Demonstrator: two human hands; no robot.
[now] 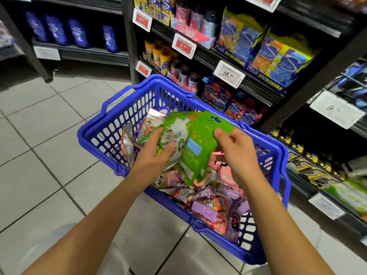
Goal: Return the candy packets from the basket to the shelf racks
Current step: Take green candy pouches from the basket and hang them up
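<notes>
Candy packets held over basket

Head view: left hand (pixel 158 149) and right hand (pixel 236 151) each grip a green packet (pixel 195 147) above the blue basket (pixel 111 133), which holds purple and pink packets (pixel 206 211). Shelf racks (pixel 258 84) behind carry price tags (pixel 229 74) reading "15" and "7".

price tags (pixel 336 109) blurred | basket (pixel 103 133) floor hidden | right shelves (pixel 325 175) cropped

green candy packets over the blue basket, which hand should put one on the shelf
Right hand: it pinches a green plastic candy packet on the side nearest the black shelf racks; the left hand is farther.
</notes>
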